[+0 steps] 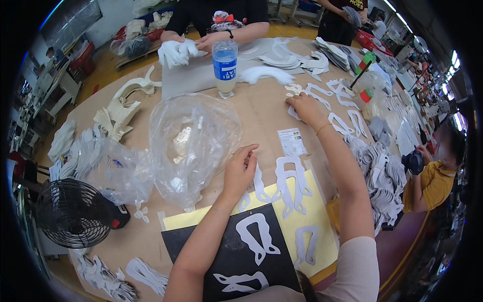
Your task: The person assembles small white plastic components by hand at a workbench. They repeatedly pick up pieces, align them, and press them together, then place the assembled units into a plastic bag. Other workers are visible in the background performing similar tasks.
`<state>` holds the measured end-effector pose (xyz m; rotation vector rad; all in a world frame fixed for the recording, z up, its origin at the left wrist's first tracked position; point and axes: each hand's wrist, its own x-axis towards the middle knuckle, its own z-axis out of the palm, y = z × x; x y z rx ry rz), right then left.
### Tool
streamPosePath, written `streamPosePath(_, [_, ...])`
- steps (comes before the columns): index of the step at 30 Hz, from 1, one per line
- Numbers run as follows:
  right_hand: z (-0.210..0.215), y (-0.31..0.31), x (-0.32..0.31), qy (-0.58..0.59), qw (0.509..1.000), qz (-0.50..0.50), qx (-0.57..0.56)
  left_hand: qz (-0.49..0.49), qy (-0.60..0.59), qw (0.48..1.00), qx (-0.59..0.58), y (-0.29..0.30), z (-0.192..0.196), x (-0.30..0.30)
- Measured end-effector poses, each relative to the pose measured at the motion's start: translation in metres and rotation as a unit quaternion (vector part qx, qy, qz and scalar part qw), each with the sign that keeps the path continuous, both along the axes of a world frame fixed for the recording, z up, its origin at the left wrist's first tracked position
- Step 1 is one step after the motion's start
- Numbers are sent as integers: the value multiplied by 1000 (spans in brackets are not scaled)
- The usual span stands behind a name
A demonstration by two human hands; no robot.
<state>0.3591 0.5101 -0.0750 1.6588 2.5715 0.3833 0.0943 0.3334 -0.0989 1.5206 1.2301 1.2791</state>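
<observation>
Left hand: fingers pinched on a white cutout at the yellow sheet edge. Right hand: at one o'clock, fingers pressed flat on a small cutout. Clear bag at nine o'clock; bottle at twelve; fan far left.

a round brown table carries everything. on it stand a clear plastic bottle with a blue label and a small black fan. a crumpled clear plastic bag lies near the middle, a yellow sheet and a black sheet at the near edge, a grey sheet at the far side, a small printed slip, and white cut-out pieces in scattered stacks all around.
</observation>
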Motion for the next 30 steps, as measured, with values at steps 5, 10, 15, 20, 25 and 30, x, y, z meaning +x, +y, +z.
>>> streamPosePath(5, [0, 1, 1, -6, 1000, -6, 7, -6, -5, 1000, 8, 1, -4, 2])
streamPosePath(10, [21, -6, -3, 21, 999, -24, -20, -10, 8, 1000, 10, 0, -3, -1])
streamPosePath(15, [44, -12, 21, 95, 991, -76, -48, -20, 4, 1000, 3, -1, 1, 2])
streamPosePath(20, [78, -42, 30, 180, 982, -52, -16, -12, 22, 1000, 12, -2, 2, 1])
streamPosePath(25, [123, -76, 20, 226, 974, -33, -1, -14, 18, 1000, 11, -1, 2, 1])
streamPosePath(30, [155, -107, 4, 239, 971, -28, -1, -26, 21, 999, -27, -1, 1, 3])
